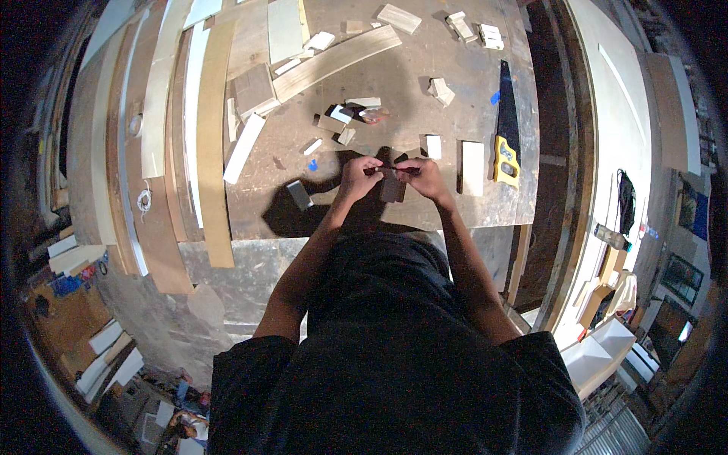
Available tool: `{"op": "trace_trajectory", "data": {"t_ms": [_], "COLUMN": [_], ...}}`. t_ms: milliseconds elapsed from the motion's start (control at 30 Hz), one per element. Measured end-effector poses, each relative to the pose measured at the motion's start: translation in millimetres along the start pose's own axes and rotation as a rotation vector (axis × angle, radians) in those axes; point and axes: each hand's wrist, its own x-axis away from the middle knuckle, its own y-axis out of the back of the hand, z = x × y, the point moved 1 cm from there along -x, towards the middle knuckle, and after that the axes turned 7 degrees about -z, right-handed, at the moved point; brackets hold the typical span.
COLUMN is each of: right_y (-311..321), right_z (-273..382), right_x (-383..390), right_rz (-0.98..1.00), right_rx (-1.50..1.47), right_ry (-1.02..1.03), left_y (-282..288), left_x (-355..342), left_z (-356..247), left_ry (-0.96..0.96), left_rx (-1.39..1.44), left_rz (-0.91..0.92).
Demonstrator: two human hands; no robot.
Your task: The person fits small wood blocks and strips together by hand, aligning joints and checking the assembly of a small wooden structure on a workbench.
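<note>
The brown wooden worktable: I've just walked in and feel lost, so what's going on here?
A person's bare left hand and right hand pinch a thin dark red item, too small to identify, near a dark brown rectangular block. To the right, a black-bladed handsaw with a yellow handle lies untouched on the brown wooden worktable.

The shirt (pixel 394 364) is black and loose, softly creased toward its far edge. Its short sleeves (pixel 254 368) are wide and equally dark. Forearms (pixel 474 265), left hand (pixel 356 180) and right hand (pixel 428 182) are bare.
</note>
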Motion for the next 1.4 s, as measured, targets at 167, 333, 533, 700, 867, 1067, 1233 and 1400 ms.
{"op": "trace_trajectory", "data": {"t_ms": [167, 333, 533, 700, 867, 1067, 1233, 1400], "right_y": [-2, 1, 5, 4, 4, 2, 1, 2], "right_z": [3, 27, 43, 38, 29, 20, 12, 14], "right_x": [-5, -9, -5, -3, 1, 2, 3, 4], "right_rz": [0.010, 0.066, 0.008, -0.050, -0.020, -0.026, 0.001, 0.020], "right_rx": [0.018, 0.145, 0.171, 0.195, 0.170, 0.060, 0.017, 0.052], "right_ry": [-0.004, 0.031, -0.005, -0.039, -0.061, -0.034, -0.076, -0.118], "left_y": [2, 7, 14, 12, 11, 12, 13, 22], "left_x": [2, 4, 3, -1, -4, -5, -4, -4], "left_z": [0, -14, -31, -25, -19, -12, -15, -8], "left_ry": [0.095, 0.391, 0.426, 0.362, 0.301, 0.273, 0.282, 0.448], "left_rx": [0.041, 0.455, 0.585, 0.334, 0.153, 0.076, 0.118, 0.242], "left_rz": [-0.009, 0.055, 0.044, 0.052, 0.078, 0.098, 0.114, 0.175]}}
